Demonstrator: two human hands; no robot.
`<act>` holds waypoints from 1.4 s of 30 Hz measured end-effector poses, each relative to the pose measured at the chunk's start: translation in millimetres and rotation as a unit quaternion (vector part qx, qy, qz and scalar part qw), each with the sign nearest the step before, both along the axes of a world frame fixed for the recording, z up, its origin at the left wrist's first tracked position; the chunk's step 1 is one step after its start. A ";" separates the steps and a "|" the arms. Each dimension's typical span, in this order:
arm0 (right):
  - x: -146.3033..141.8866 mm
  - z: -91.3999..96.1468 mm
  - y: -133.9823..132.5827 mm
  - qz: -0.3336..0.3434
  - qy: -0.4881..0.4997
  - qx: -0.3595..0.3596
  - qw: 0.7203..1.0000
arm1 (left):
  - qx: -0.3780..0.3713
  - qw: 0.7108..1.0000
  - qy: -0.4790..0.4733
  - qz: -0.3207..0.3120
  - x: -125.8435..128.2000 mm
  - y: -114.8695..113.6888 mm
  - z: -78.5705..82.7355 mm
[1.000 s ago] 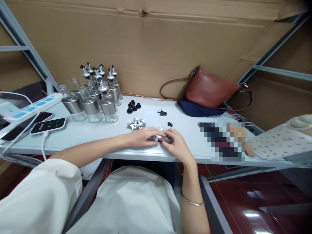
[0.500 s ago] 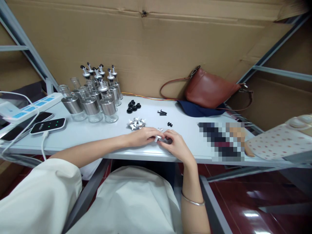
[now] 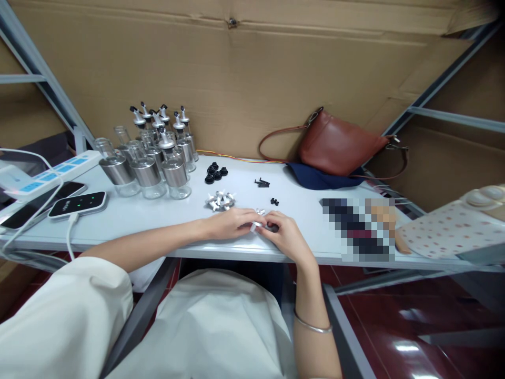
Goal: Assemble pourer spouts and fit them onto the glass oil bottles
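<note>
The left hand (image 3: 231, 223) holds a silver spout (image 3: 253, 227) in a closed grip. The right hand (image 3: 287, 238) meets it, its grip pinching a black cap (image 3: 272, 228) against the spout. Both rest on the tabletop (image 3: 300, 210) near its front edge, with loose spouts (image 3: 220, 200) just behind them.

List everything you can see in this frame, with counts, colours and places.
table: one, white, across the middle
bottles: about ten, clear glass with steel bands, back left
black caps: small cluster, right of the bottles
spouts: small pile, silver, ahead of the left hand
black bits: a few, mid table
bag: one, brown, back right
cloth: one, navy, at the bag's foot
power strip: one, white and blue, far left
phone: one, dark, left edge
device: one, black, green lights, beside the phone
left hand: pinches a small silver part
right hand: fingertips at the same part; bangle on wrist
</note>
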State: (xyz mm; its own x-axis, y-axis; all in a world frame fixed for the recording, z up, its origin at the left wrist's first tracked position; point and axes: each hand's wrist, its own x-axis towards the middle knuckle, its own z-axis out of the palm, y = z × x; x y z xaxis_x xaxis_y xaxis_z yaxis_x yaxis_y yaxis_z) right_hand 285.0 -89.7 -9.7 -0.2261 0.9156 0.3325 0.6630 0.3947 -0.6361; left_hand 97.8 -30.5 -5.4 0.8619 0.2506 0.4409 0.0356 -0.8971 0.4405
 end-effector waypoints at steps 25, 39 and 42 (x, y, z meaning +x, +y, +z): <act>0.6 -2.7 -2.2 -0.117 0.165 -0.006 0.979 | 0.026 0.991 0.115 0.060 2.8 -2.2 3.7; -0.1 1.5 -0.6 -0.046 0.229 -0.011 0.972 | 0.033 0.989 0.124 0.068 2.4 -2.4 3.0; 0.4 0.7 -0.9 -0.045 0.221 -0.007 0.974 | 0.036 0.990 0.119 0.066 2.5 -2.6 3.2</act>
